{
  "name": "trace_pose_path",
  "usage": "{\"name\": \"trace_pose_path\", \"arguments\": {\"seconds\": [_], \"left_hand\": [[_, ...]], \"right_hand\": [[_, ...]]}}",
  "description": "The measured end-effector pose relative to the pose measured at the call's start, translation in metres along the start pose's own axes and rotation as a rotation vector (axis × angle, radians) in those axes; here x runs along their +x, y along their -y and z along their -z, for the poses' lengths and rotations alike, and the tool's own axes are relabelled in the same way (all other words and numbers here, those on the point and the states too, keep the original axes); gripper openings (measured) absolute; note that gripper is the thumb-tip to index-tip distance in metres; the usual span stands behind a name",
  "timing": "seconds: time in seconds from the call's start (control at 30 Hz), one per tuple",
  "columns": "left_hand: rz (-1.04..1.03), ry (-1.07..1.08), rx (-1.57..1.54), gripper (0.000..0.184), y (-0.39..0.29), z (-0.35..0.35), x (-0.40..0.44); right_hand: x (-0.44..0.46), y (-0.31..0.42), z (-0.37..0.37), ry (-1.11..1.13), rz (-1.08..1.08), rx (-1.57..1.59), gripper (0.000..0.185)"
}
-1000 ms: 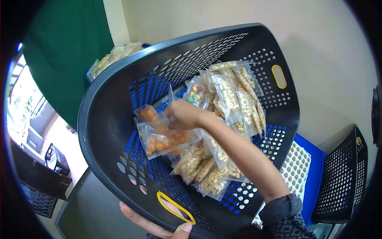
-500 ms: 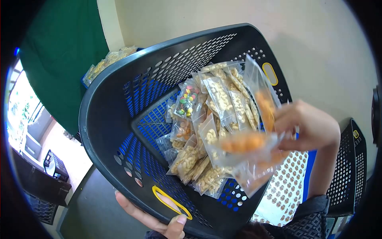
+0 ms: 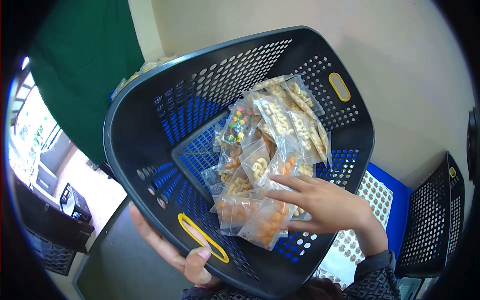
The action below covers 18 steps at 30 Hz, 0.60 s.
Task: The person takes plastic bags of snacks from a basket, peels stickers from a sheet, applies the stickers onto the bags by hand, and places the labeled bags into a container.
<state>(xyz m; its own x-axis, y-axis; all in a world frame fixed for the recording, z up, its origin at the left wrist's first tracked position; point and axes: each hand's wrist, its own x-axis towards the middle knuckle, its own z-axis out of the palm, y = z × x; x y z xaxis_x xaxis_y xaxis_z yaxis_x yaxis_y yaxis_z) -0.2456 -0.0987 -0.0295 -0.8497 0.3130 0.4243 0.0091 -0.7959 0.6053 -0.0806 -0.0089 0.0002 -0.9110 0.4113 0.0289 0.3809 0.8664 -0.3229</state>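
Note:
A black plastic basket (image 3: 132,127) with punched holes is tilted towards me. My left hand (image 3: 172,252) grips its near left edge beside a yellow-rimmed handle slot, thumb on the rim and fingers underneath. Inside lies a pile of small clear packets, many with pale, curved nut-like pieces (image 3: 274,117). One packet (image 3: 238,124) contains multicoloured sweets. Over the near side of the pile, my right hand (image 3: 332,205) is open with its fingers stretched out, close to or touching the packets. Packets of orange snacks (image 3: 270,226) lie just under and left of those fingers.
Another black perforated basket (image 3: 425,225) stands at the right. A sheet printed with repeated round labels (image 3: 375,192) lies on a blue surface (image 3: 397,200). Behind the held basket, more packets (image 3: 150,66) show near a green curtain (image 3: 90,75). A small dark crate (image 3: 75,202) sits far left.
My right hand has let go of the orange snack packets, which now lie on the near side of the pile. It has moved down and left, fingers opened. The left hand keeps its grip.

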Motion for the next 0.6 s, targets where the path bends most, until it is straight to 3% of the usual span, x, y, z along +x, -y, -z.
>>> {"name": "trace_pose_path", "arguments": {"seconds": [0.23, 0.33, 0.37, 0.47, 0.6], "left_hand": [[0.014, 0.075, -0.001, 0.087, 0.0, -0.009, 0.011], [0.005, 0.247, 0.018, 0.085, 0.018, 0.015, 0.044], [0.012, 0.3, 0.011, 0.083, 0.026, 0.024, 0.055], [0.016, 0.282, -0.093, 0.079, 0.049, 0.032, 0.078], [0.075, 0.34, -0.142, 0.075, 0.052, 0.041, 0.095]], "right_hand": [[-0.05, -0.007, -0.024, -0.087, -0.102, -0.052, 0.047], [-0.066, -0.018, -0.038, -0.123, -0.097, -0.081, 0.043], [-0.07, -0.024, -0.054, -0.285, -0.062, -0.045, 0.035], [-0.072, -0.024, -0.045, -0.197, -0.068, 0.044, 0.03], [-0.065, -0.016, -0.041, -0.474, -0.071, -0.009, 0.033]]}}
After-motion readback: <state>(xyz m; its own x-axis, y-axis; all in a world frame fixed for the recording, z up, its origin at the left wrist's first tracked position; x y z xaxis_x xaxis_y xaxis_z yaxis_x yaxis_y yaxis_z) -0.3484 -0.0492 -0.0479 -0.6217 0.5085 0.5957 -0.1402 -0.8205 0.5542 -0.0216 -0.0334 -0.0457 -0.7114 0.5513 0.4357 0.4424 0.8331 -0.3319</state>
